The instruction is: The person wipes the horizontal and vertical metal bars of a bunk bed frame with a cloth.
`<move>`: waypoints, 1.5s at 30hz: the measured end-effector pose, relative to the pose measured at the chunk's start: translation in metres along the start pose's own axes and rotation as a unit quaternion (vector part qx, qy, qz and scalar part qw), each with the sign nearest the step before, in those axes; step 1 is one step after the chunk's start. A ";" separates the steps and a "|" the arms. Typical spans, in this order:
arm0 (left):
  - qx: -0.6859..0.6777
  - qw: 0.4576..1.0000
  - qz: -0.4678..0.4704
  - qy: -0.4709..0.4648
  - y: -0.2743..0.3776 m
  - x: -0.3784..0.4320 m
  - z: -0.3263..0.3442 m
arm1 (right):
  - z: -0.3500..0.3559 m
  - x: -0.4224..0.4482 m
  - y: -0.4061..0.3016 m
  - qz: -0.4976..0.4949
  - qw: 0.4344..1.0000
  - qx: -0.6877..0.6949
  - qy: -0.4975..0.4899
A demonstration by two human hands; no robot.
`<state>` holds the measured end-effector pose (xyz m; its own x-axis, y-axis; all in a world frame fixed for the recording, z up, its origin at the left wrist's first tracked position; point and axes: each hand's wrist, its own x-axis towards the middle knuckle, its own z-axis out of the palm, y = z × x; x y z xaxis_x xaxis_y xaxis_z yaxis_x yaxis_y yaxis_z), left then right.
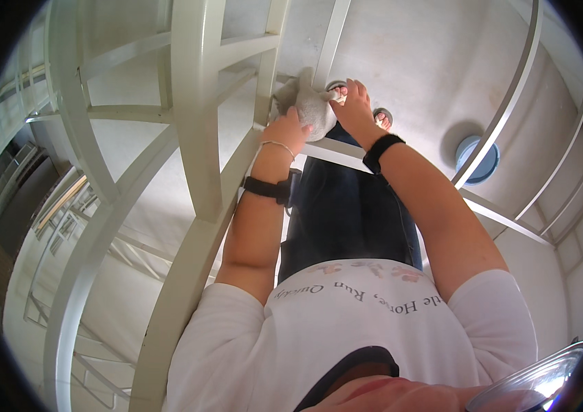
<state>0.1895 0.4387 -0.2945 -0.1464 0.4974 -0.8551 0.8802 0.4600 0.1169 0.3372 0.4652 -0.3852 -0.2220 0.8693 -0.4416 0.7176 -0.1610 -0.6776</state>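
A grey cloth (313,110), bunched up, lies at the corner where a pale painted upright meets a low horizontal rail (340,153). My left hand (287,130) grips the cloth from its near left side, thumb and fingers pressed into it. My right hand (356,107) is just right of the cloth, its thumb beside a corner of it; whether the fingers pinch that corner cannot be told. Each wrist wears a black strap, the left one with a small dark device (291,186).
Pale painted frames with bars (198,103) stand close on my left. Curved rails (502,103) rise on the right. A blue bucket (482,165) stands on the floor beyond them. My sandalled feet (383,119) show past the low rail. More metal frames (59,226) are at far left.
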 end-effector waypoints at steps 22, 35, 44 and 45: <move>-0.115 0.977 0.008 0.178 0.032 0.050 0.006 | -0.012 0.038 -0.033 0.142 0.966 0.110 -0.184; -0.109 0.984 0.011 0.143 0.116 0.149 -0.140 | -0.094 0.218 -0.065 0.087 0.985 0.017 -0.146; -0.159 0.975 0.003 0.158 0.167 0.194 -0.202 | -0.121 0.310 -0.069 0.130 0.990 0.008 -0.058; -0.139 0.978 0.017 0.152 0.174 0.208 -0.209 | -0.129 0.326 -0.070 0.111 0.992 -0.017 -0.064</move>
<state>0.2181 0.7760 -0.3460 -0.2832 0.6919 -0.6641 0.7361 0.6007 0.3119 0.2998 0.8197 -0.4064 -0.1370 0.7471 -0.6504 0.7790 -0.3243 -0.5367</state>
